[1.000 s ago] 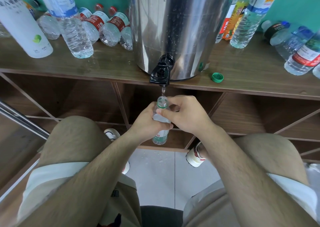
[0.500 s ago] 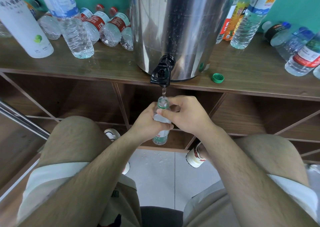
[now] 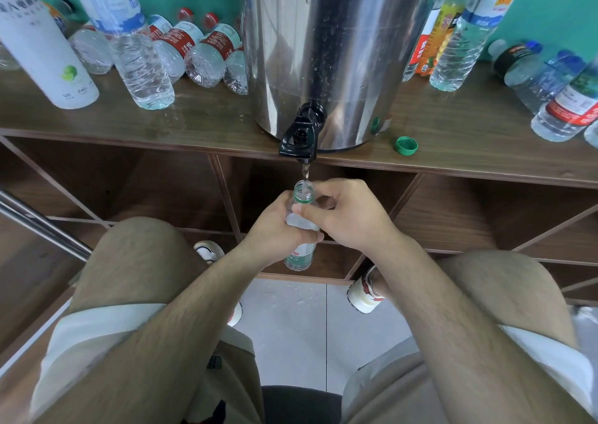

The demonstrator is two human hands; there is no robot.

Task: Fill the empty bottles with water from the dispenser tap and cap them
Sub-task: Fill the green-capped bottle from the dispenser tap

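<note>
Two hands hold one small clear bottle point(image 3: 299, 257) upright beneath the black tap point(image 3: 301, 137) of the steel dispenser point(image 3: 323, 51). The left hand point(image 3: 275, 229) wraps the middle of the bottle from the left, fingers curled round the body and closed against the plastic. The right hand point(image 3: 352, 219) grips the upper body from the right, just below the green neck ring. Its thumb lies across the front of the bottle and its fingers point(image 3: 326, 186) curl toward the neck. Neither hand has its fingers spread. The tap overhangs the front edge of the wooden surface point(image 3: 194, 122), and the open bottle mouth sits directly below the spout with a short gap between them. A thin stream of water point(image 3: 305, 172) falls through that gap into the mouth. The bottle hangs in front of the open compartments point(image 3: 155, 187) under the surface, between the two knees and above the tiled floor point(image 3: 291, 326). A green cap point(image 3: 406, 145) lies open side up on the surface, right of the dispenser base and near the front edge, apart from both hands. Other bottles point(image 3: 139, 67) stand or lie on the surface on both sides of the dispenser, set back from the edge.
</note>
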